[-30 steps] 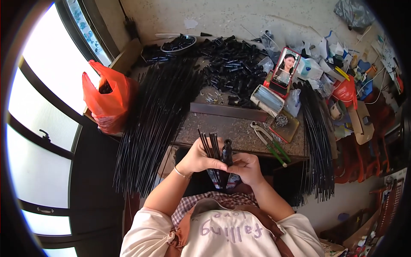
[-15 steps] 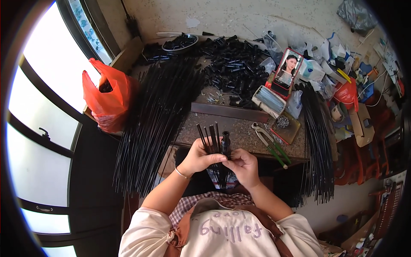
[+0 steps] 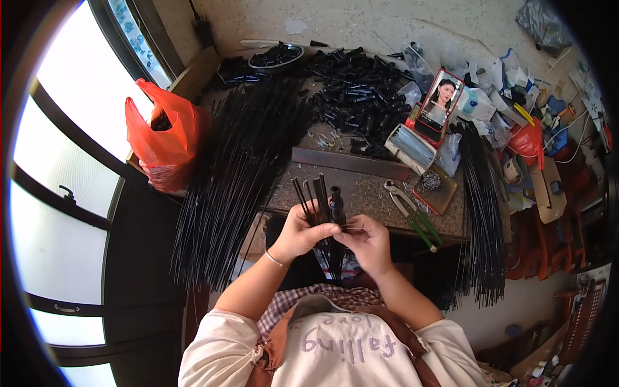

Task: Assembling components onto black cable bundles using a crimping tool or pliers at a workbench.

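In the head view, your left hand (image 3: 298, 233) is gripping a bundle of thin black rods (image 3: 312, 195), its fingers wrapped around them. Your right hand (image 3: 369, 240) is pinching a black tube piece (image 3: 336, 201) at 3 o'clock from the rods, above the table (image 3: 367, 188) edge. Pliers (image 3: 412, 213) are lying at 2 o'clock.

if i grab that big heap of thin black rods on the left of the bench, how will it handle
The black rods look long and thin, so they would probably flex and droop at the ends. They lie loose and fanned over the bench edge, so a handful would likely splay or slip. Each seems light; the whole heap perhaps hefty.
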